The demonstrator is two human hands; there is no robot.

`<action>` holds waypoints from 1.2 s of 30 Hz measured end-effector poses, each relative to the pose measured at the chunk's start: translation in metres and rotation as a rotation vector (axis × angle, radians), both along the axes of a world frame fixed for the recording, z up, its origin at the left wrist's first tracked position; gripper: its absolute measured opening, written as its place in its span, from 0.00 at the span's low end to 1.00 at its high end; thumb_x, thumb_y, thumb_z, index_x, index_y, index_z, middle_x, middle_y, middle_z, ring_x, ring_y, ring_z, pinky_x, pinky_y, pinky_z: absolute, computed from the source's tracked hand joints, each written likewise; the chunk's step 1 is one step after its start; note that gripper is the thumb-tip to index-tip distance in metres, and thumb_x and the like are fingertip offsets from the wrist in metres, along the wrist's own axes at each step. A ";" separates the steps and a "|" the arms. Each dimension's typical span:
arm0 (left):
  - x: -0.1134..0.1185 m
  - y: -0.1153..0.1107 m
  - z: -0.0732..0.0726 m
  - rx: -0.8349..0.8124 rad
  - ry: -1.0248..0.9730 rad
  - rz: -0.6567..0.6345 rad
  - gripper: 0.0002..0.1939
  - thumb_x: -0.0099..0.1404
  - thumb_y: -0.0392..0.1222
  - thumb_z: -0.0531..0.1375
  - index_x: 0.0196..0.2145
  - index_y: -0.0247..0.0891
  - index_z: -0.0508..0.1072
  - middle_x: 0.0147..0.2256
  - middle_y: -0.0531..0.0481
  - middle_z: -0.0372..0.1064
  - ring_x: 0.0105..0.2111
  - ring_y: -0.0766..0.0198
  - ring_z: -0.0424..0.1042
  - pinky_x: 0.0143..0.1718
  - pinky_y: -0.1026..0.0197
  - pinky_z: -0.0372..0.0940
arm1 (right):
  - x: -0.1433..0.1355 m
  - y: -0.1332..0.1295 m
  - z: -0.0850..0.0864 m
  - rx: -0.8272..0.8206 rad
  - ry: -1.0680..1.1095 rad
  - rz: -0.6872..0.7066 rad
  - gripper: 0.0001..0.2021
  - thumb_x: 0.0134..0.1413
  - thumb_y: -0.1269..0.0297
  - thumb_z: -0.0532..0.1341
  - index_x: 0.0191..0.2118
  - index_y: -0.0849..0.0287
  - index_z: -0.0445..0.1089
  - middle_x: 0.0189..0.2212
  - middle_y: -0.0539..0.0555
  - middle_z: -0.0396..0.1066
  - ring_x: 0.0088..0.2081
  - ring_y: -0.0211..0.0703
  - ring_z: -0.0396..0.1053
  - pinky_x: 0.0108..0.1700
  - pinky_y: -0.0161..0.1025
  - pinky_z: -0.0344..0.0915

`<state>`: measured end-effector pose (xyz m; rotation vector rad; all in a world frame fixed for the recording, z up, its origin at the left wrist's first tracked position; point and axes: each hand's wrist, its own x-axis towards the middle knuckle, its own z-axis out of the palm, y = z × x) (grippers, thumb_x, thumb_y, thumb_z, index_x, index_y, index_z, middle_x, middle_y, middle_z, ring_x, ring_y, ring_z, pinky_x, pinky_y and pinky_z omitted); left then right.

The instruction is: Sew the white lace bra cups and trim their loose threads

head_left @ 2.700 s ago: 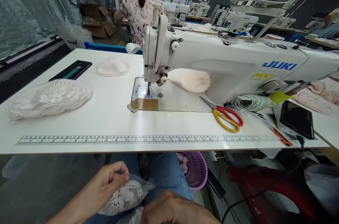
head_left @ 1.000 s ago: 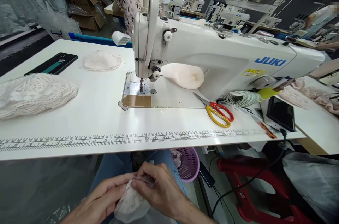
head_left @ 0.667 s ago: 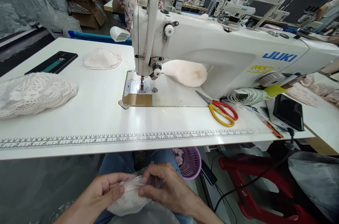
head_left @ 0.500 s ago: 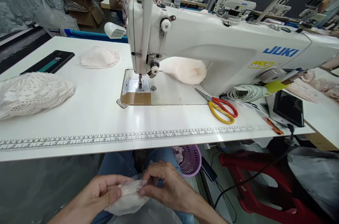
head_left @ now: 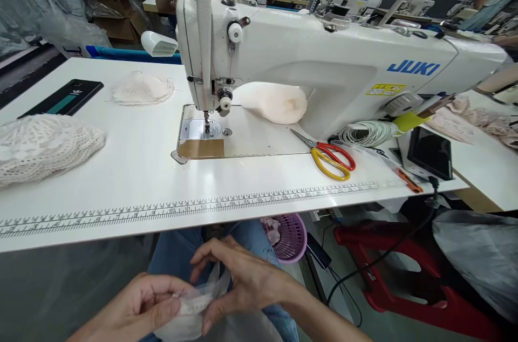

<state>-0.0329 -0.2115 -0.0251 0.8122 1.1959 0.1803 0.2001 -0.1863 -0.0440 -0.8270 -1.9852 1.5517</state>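
Low in the view, over the lap, my left hand (head_left: 148,307) pinches a small white sheer fabric piece (head_left: 188,312) between thumb and fingers. My right hand (head_left: 243,282) is at the piece's right side, its thumb and fingers curved round a sheer strip, with the fingertips apart. Above them stands a white sewing machine (head_left: 324,56) on a white table (head_left: 133,180). Beige fabric (head_left: 283,103) lies behind its needle area, and a pale fabric piece (head_left: 142,88) lies left of it. A white lace bundle (head_left: 48,145) rests at the table's left.
Red and yellow scissors (head_left: 329,159) lie right of the needle plate, near coiled cord (head_left: 366,134) and a dark-screened device (head_left: 429,152). A phone (head_left: 67,98) is at the back left. Below the table are a purple basket (head_left: 289,239) and a red stool (head_left: 404,272).
My right hand has shifted left and its fingers have spread around the sheer strip. My left hand still holds the piece. The camera view has shifted slightly.
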 end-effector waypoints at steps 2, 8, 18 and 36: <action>-0.002 0.001 0.001 0.018 -0.041 -0.038 0.29 0.52 0.68 0.64 0.40 0.42 0.79 0.34 0.48 0.74 0.36 0.55 0.69 0.37 0.64 0.63 | -0.002 0.001 -0.003 -0.010 -0.025 0.024 0.23 0.40 0.51 0.71 0.42 0.55 0.68 0.34 0.47 0.72 0.38 0.39 0.68 0.51 0.39 0.55; -0.016 -0.001 -0.008 0.078 -0.067 -0.077 0.23 0.61 0.62 0.60 0.42 0.41 0.77 0.35 0.49 0.72 0.37 0.58 0.68 0.38 0.66 0.61 | -0.004 -0.004 -0.008 0.003 -0.060 -0.041 0.19 0.46 0.46 0.67 0.31 0.59 0.72 0.27 0.48 0.71 0.33 0.38 0.67 0.45 0.38 0.57; -0.005 0.009 0.000 0.144 -0.042 -0.184 0.23 0.55 0.60 0.65 0.37 0.37 0.78 0.31 0.49 0.71 0.31 0.60 0.65 0.32 0.67 0.56 | -0.010 0.005 0.001 -0.014 0.019 0.056 0.17 0.56 0.52 0.61 0.28 0.61 0.73 0.22 0.49 0.68 0.28 0.37 0.67 0.36 0.33 0.60; -0.003 0.008 -0.007 0.118 -0.014 -0.102 0.20 0.52 0.55 0.67 0.30 0.33 0.77 0.21 0.54 0.62 0.22 0.68 0.53 0.24 0.68 0.46 | -0.022 0.006 -0.001 0.169 -0.282 0.130 0.07 0.44 0.71 0.70 0.30 0.62 0.72 0.26 0.46 0.71 0.32 0.37 0.70 0.43 0.34 0.56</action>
